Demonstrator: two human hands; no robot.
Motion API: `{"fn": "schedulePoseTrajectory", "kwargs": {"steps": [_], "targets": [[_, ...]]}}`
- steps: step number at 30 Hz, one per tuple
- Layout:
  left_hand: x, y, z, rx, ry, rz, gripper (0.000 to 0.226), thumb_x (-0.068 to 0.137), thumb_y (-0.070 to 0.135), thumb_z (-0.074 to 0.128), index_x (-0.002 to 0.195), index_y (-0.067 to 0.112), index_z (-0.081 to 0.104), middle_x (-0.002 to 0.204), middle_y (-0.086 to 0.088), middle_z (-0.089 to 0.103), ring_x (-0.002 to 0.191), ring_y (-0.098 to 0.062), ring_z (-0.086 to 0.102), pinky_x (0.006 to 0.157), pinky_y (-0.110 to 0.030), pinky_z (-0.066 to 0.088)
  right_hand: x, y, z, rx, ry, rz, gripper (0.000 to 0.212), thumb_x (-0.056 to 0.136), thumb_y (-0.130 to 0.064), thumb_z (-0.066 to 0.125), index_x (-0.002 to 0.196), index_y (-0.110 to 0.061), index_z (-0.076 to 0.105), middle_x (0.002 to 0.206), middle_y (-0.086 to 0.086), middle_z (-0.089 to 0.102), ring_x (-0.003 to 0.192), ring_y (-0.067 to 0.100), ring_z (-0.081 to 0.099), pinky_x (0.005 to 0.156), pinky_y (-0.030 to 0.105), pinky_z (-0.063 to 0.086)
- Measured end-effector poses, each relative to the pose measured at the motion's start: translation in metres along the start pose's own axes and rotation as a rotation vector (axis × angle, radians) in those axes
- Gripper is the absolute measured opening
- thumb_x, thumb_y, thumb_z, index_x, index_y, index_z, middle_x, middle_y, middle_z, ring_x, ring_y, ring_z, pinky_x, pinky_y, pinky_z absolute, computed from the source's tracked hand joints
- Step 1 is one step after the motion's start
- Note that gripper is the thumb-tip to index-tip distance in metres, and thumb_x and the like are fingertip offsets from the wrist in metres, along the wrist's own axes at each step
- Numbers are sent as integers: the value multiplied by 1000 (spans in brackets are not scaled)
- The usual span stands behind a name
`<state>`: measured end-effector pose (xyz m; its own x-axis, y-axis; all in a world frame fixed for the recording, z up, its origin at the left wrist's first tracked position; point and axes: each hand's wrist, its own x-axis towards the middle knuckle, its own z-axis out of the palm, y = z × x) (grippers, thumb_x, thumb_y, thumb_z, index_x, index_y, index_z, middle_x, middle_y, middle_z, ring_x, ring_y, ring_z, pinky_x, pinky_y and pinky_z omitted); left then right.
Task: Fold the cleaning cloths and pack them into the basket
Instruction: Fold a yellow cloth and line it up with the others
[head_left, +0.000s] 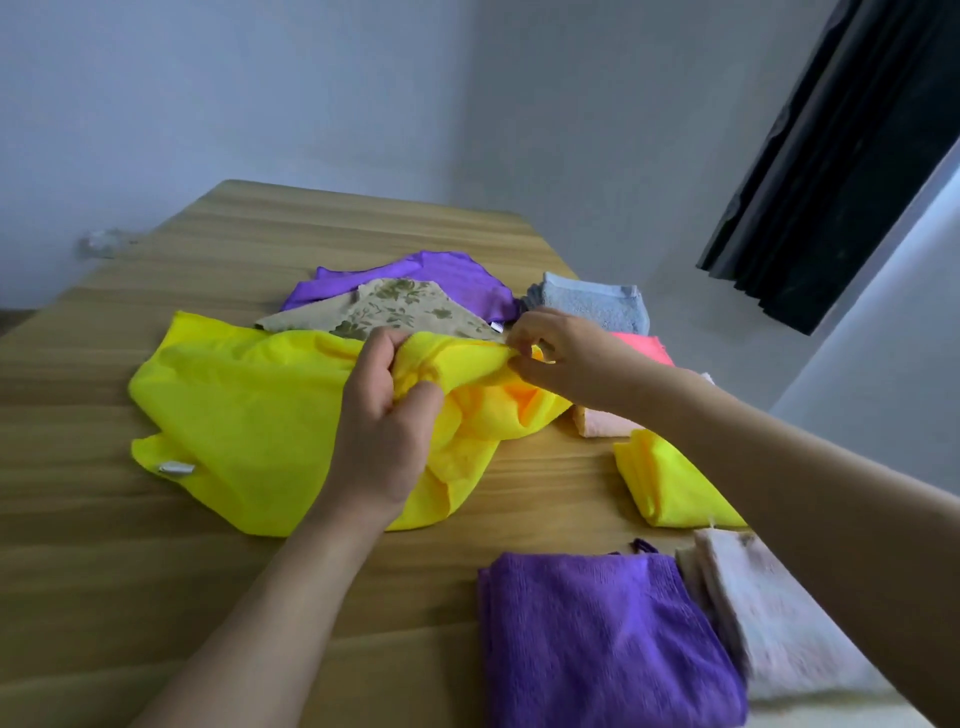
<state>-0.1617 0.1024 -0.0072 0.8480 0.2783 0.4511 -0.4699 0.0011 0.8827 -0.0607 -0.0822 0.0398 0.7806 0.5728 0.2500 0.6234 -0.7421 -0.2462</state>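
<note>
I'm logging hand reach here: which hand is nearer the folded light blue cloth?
Right. The right hand pinches the yellow cloth just in front of the light blue cloth; the left hand grips it farther left.

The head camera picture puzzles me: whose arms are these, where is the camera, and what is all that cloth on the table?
There is no machine here. A person wears a camera on the head, looking down at their own bare arms. The left hand and right hand both grip a large, unfolded yellow cloth on a wooden table. Behind it lie a floral beige cloth and a crumpled purple cloth. To the right sit folded cloths: a blue one, a pink one, a yellow one, a purple one and a pale one. No basket is in view.
</note>
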Motion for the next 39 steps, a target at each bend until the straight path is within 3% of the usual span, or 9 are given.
{"fn": "schedulePoseTrajectory", "kwargs": {"steps": [4,7,14,18,23,28,31,34,39], "targets": [[-1,6,2,95,17,142,11,83,9,55,82,18,50,67,9,45,62,-7,41,56,-20,40,-17,-11,8,173,-106,19,46,76,-25,51,121,-18,50,114,-1,57,104,13,53,89,27,41],[-2,5,-1,236,24,268,7,91,13,54,88,20,54,71,7,52,63,-9,46,57,-22,41,-22,-14,19,283,-131,68,34,92,-28,43,125,-24,50,108,-1,58,95,16,52,83,32,42],[-2,5,-4,283,14,284,11,96,22,47,90,24,57,74,-4,54,67,-25,49,56,-33,42,-15,-9,26,-2,-198,68,38,85,-19,61,123,-24,60,122,-7,62,112,15,55,95,33,45],[-2,2,-2,242,8,266,27,97,29,46,85,8,58,70,-10,50,63,-27,45,56,-42,40,-13,-6,26,-108,-227,57,47,80,-22,65,126,-28,57,128,-10,57,119,12,48,101,36,39],[-1,7,-4,167,43,288,45,94,38,46,74,-2,53,56,1,39,52,-7,32,49,-33,32,-8,-1,26,-56,-85,168,23,90,-35,60,107,-20,63,105,-2,66,96,22,61,84,37,49],[1,13,-3,99,113,164,43,96,28,52,56,25,37,49,11,31,50,-4,26,46,-23,25,-1,0,8,-64,70,204,18,92,-29,60,106,-18,63,96,-4,64,89,18,59,76,30,47],[11,19,-2,-24,249,7,52,94,15,56,51,25,29,47,12,22,50,-5,19,45,-23,20,0,10,-13,68,232,340,11,91,-19,61,101,-16,64,93,-2,61,88,20,61,68,25,46],[23,40,13,-42,182,1,46,91,14,59,56,21,31,49,11,20,50,-5,18,46,-24,18,-3,23,-31,196,374,466,5,89,-14,61,92,-19,62,88,1,64,69,22,60,59,22,45],[60,104,47,-8,121,2,18,85,17,57,70,16,47,62,1,31,54,-8,24,46,-24,22,-14,38,-62,446,604,635,3,84,-13,66,86,-16,67,76,0,60,68,18,53,60,25,42]]}}
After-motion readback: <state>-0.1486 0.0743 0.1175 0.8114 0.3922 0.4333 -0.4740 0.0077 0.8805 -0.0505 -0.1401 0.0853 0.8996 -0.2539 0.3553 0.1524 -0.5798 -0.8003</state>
